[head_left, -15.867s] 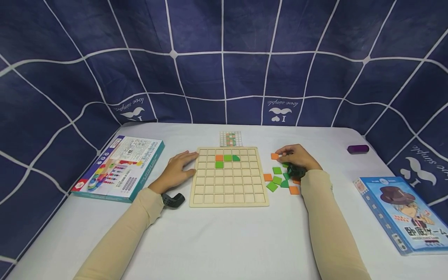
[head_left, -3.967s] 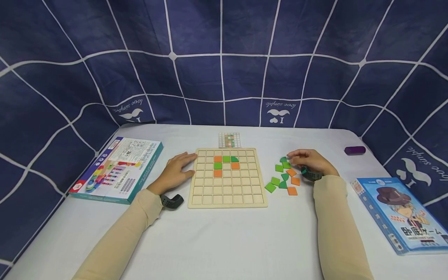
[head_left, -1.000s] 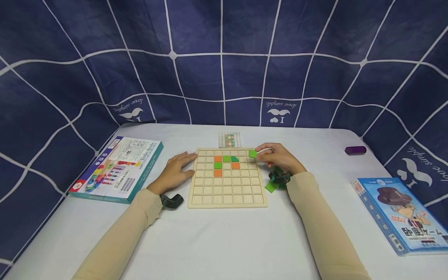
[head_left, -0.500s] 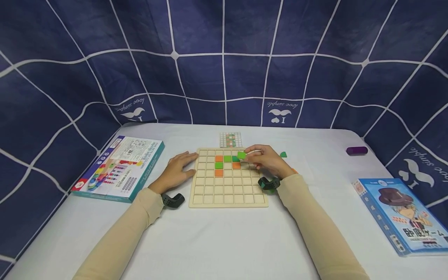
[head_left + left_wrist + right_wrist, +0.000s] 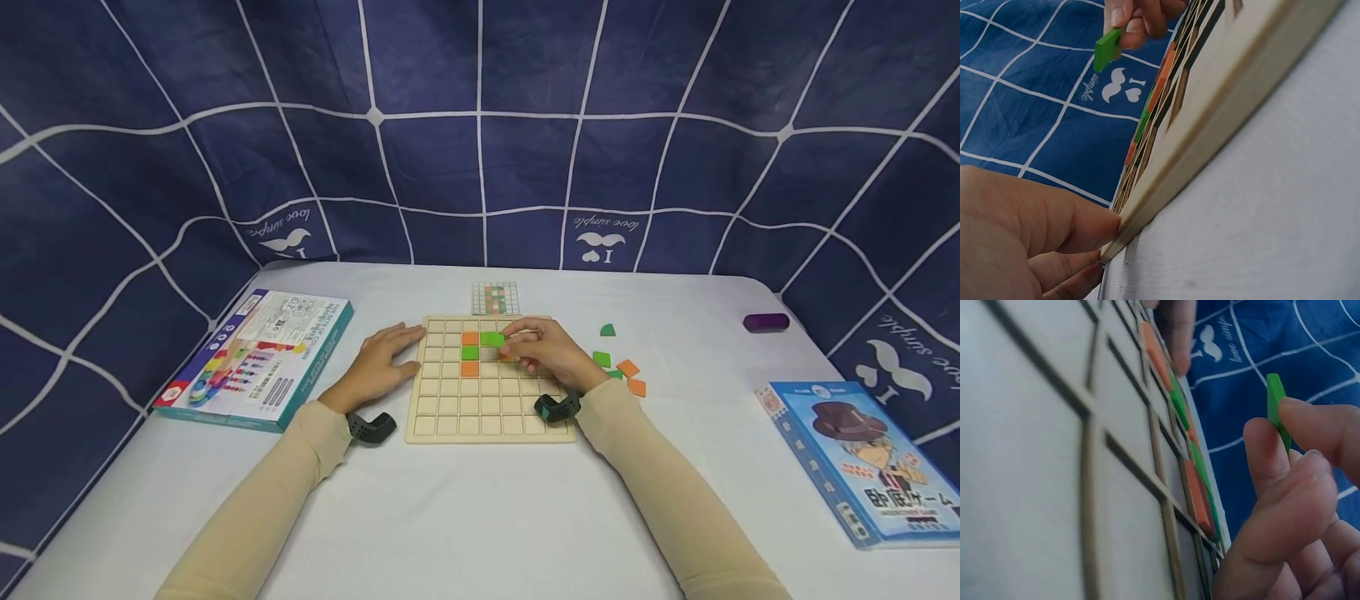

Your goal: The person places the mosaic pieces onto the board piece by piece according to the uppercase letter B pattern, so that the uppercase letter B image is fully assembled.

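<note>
My right hand (image 5: 546, 350) pinches a green square tile (image 5: 1274, 394) between thumb and fingers, held above the wooden grid board (image 5: 450, 387). In the head view the held tile overlaps the upper middle cells. The right wrist view shows it raised clear of the board. My left hand (image 5: 378, 367) rests against the board's left edge, its thumb (image 5: 1091, 222) touching the rim. Set in the cells are an orange tile (image 5: 469, 338), a green tile (image 5: 469, 353) and a lower orange tile (image 5: 469, 369). My right fingers partly cover another orange tile and hide the dark green quarter-round piece.
Right of the board lie loose pieces: a green quarter-round (image 5: 607, 330), a green square (image 5: 602, 358) and orange squares (image 5: 637, 387). A pattern card (image 5: 495, 297) lies behind the board. Boxes stand left (image 5: 255, 358) and right (image 5: 862, 458); a purple object (image 5: 766, 322) lies far right.
My right hand has carried the green tile leftward from the loose pieces to above the board's upper middle. Since the oldest frame, two orange tiles have been added to the board. My left hand stays put.
</note>
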Demonstrator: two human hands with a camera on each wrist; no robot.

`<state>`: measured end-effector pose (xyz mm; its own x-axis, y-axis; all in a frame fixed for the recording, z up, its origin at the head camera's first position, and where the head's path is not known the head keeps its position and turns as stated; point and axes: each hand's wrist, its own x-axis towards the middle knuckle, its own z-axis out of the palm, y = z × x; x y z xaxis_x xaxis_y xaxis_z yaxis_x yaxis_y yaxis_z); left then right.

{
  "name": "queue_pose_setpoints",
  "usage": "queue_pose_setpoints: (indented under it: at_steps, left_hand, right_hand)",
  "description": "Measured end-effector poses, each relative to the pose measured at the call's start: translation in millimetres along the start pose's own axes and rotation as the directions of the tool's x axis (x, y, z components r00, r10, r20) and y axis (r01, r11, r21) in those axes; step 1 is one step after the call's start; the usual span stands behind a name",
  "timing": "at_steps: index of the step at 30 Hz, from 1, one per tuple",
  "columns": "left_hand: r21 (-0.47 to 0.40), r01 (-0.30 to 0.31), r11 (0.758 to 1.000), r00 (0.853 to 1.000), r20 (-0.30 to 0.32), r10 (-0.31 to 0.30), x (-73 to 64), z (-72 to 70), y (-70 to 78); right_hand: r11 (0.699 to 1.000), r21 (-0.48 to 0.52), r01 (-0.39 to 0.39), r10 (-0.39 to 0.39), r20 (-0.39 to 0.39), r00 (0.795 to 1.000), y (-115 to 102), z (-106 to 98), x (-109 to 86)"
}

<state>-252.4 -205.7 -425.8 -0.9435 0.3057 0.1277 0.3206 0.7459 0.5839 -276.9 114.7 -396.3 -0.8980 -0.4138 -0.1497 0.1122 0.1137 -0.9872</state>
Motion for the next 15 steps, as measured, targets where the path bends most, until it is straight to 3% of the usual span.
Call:
queue_pose_setpoints:
  at_steps: [7, 15]
  left_hand:
    - [0.002, 0.004, 1.0, 1.0, 0.002, -0.004, 0.1, -1.4, 1.1]
    - [0.001, 0.017, 1.0, 1.0, 0.007, -0.017, 1.0, -0.2, 0.7]
  right_hand:
    - [0.999, -0.043, 0.003, -0.003, 0.001, 1.0, 4.9, 3.9, 2.4]
    - [0.987, -0.149, 0.058, -0.045, 0.089, 0.995, 9.6, 3.2, 2.0]
